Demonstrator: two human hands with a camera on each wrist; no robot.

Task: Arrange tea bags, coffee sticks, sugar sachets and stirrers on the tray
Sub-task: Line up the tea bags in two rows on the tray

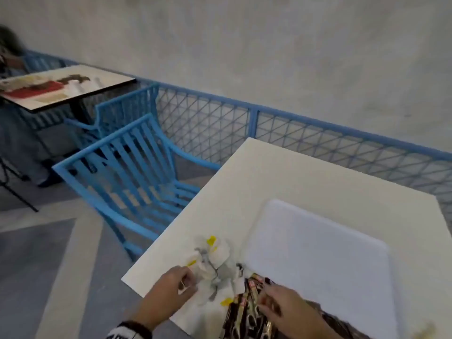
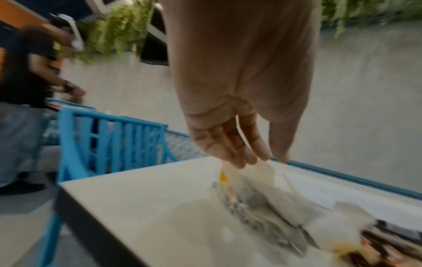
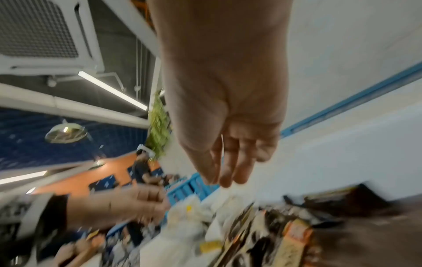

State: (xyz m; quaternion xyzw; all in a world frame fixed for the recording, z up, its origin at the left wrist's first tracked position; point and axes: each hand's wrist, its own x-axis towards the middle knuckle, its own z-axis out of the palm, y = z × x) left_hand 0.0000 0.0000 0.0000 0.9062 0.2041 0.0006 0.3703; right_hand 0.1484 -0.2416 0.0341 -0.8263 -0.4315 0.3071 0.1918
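Table (image 1: 305, 172) white; tray (image 1: 330, 260) on it, right and far of the piles, bare. Tea bags (image 1: 215, 263) heaped near-left, touching coffee sticks (image 1: 247, 311) at near edge. Left hand (image 1: 171, 287) pinches a bag's edge; right hand (image 1: 281, 307) has fingers curled on sticks. Bags look light, soft, tearable: lift by the paper, not the tags.

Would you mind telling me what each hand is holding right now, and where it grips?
The left hand pinches a tea bag by its upper edge. The right hand rests among the coffee sticks; whether it grips one cannot be told.
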